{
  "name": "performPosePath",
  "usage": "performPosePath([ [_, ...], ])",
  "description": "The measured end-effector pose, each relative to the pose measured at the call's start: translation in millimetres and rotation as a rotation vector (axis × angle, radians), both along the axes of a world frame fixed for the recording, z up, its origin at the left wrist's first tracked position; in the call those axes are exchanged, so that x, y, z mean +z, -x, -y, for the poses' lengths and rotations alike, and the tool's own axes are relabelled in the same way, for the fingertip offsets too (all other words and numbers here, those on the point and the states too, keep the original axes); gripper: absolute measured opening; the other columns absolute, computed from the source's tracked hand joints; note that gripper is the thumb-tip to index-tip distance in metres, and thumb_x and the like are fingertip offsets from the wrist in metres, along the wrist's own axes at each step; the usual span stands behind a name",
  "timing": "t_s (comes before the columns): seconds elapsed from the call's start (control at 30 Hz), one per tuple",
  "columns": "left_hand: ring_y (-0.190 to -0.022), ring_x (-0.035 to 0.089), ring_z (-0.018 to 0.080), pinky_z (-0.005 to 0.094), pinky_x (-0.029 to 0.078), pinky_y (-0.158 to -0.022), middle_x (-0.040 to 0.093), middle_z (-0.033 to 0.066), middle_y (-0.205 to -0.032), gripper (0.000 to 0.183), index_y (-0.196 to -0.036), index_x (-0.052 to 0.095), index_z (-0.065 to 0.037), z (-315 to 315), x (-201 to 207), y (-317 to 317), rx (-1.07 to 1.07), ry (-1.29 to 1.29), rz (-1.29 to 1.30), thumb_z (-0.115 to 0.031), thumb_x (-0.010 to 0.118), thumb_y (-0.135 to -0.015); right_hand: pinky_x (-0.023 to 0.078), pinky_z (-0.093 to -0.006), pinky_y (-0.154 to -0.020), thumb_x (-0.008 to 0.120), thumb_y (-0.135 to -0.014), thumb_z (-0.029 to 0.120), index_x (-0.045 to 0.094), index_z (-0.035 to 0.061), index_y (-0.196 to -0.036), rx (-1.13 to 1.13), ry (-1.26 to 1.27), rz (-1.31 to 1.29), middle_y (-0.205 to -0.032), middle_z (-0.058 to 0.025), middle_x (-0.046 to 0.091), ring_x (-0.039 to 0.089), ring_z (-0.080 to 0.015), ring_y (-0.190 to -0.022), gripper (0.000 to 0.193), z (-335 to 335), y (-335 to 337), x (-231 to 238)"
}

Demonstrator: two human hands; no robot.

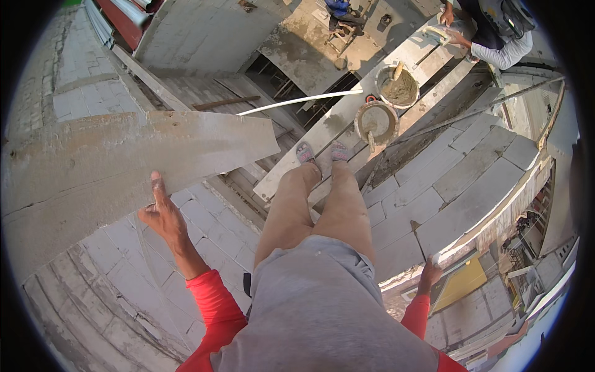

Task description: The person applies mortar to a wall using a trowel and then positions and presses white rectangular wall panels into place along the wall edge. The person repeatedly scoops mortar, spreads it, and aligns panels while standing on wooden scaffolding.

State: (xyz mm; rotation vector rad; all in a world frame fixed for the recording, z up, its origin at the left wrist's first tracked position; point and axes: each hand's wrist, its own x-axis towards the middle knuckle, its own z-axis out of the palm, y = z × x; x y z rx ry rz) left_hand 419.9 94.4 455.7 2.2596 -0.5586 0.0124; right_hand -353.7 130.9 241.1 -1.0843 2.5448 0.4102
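Observation:
My left hand (166,211) is at the lower edge of a long, flat grey-brown slab (124,164) on the left. Its thumb lies on the slab's face and the other fingers curl at the edge, partly hidden. Whether the slab is wood or concrete is unclear. Low on the right, my right hand (429,273) is by the edge of a grey block wall (468,186); its fingers are too small to read. Ahead of my feet, a bucket of mortar (400,90) and a second bucket (376,122) stand on the planks, each with a tool in it.
I stand in sandals on a plank scaffold (331,133). A co-worker (496,37) bends over its far end, hands at a pale tool. A white pipe (297,101) crosses toward the buckets. Far below, another person (341,12) is by a wooden stand. Gaps drop away beside the planks.

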Motion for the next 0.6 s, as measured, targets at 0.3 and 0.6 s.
performPosePath([
  [0.3, -0.065, 0.039, 0.0053, 0.0282, 0.028, -0.055, 0.052, -0.006, -0.073, 0.032, -0.078, 0.066, -0.004, -97.1, -43.6, 21.8, 0.253, 0.003, -0.123, -0.024, 0.073, -0.103, 0.056, -0.0523, -0.087, 0.078, -0.088, 0.052, 0.074, -0.0184, -0.107, -0.062, -0.088, -0.009, -0.103, -0.0303, 0.077, 0.074, -0.0417, -0.096, 0.073, 9.9, 9.2, -4.7],
  [0.6, -0.058, 0.036, 0.0069, 0.0336, 0.028, -0.048, 0.043, -0.006, -0.06, 0.06, -0.057, 0.046, -0.006, -251.5, -89.3, 49.9, 0.632, 0.106, -0.234, -0.035, 0.08, -0.097, 0.055, -0.0494, -0.079, 0.071, -0.094, 0.047, 0.069, -0.0018, -0.127, -0.202, -0.249, 0.095, -0.112, -0.0151, 0.07, 0.066, -0.0324, -0.09, 0.059, 38.9, 15.6, -0.9],
])
